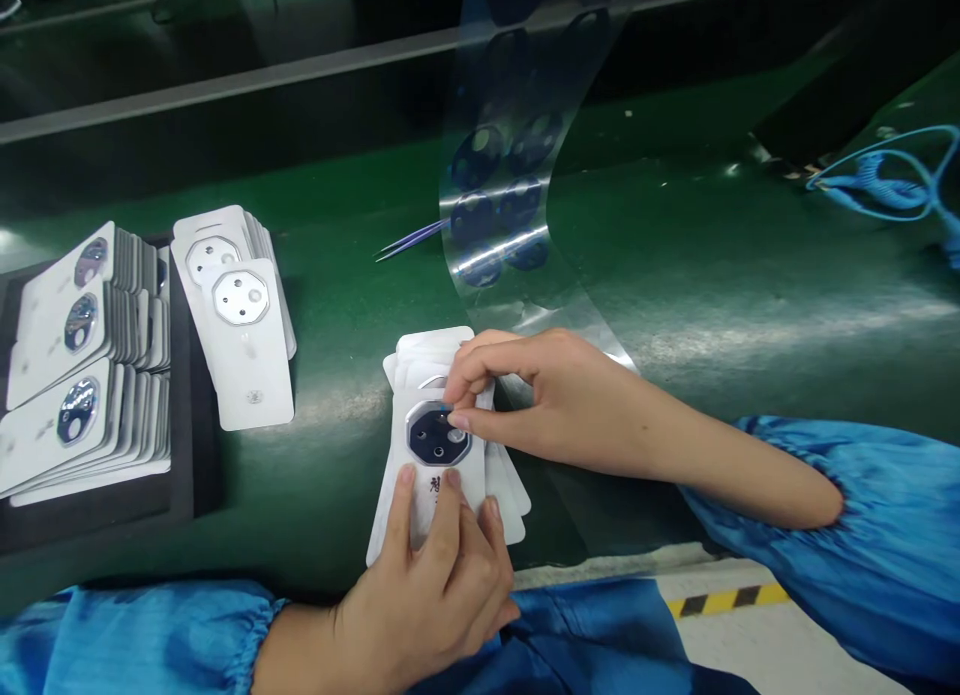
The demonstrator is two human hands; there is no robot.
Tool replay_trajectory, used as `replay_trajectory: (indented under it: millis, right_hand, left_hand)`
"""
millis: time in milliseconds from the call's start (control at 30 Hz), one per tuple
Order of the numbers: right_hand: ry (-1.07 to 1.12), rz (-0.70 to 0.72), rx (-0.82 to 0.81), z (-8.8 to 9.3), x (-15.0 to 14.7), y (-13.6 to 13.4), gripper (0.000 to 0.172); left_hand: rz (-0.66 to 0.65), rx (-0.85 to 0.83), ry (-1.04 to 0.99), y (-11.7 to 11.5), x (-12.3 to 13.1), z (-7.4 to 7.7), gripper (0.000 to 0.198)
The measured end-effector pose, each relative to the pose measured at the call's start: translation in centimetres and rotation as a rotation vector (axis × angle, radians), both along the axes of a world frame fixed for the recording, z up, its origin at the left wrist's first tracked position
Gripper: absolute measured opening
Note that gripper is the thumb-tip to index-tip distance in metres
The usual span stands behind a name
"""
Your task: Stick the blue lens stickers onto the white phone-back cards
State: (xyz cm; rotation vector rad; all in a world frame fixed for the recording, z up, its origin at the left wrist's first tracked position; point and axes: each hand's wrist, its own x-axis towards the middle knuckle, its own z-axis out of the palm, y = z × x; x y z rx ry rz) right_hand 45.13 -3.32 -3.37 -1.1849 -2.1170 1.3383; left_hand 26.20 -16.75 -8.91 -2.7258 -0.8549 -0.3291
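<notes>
A white phone-back-shaped panel (401, 430) lies on top of a loose stack of similar panels. Its upper part bears an octagonal ring with a dark round film (426, 437) inside, pierced by several holes. My right hand (525, 390) is closed in a pinch at the upper right edge of the dark film, thumb tip against it. Whatever is between those fingertips is hidden. My left hand (442, 575) presses spread fingertips on the panel just below the ring, without gripping it. A clear strip (551, 305) with several dark round films (472, 215) extends behind my right hand.
Purple tweezers (412, 240) lie on the green table (337, 305), partly at the strip's edge. To the left is a small panel stack (251, 360), beside a black tray (184, 475) with upright rows of panels (135, 425). A coiled blue cord (892, 185) lies far right.
</notes>
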Motion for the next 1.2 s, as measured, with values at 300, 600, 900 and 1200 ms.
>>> replay_trajectory:
  millis: [300,600,900,1200]
  right_hand:
    - [-0.004,-0.05,0.004,-0.2,-0.3,-0.1,0.007]
    - [-0.022,-0.073,0.025,-0.2,-0.4,-0.4,0.007]
    - [-0.012,-0.072,0.113,-0.7,-0.4,-0.8,0.01]
    - [0.049,-0.051,0.388,-2.5,-0.8,-1.4,0.01]
  left_hand:
    - [0.13,-0.067,-0.001,-0.6,0.2,0.1,0.065]
    - [0.148,-0.074,-0.027,-0.6,0.1,0.4,0.065]
    - [0.125,-0.116,-0.095,-0.1,-0.1,0.2,0.084]
    - [0.169,-0.063,-0.138,0.7,-0.2,1.2,0.079]
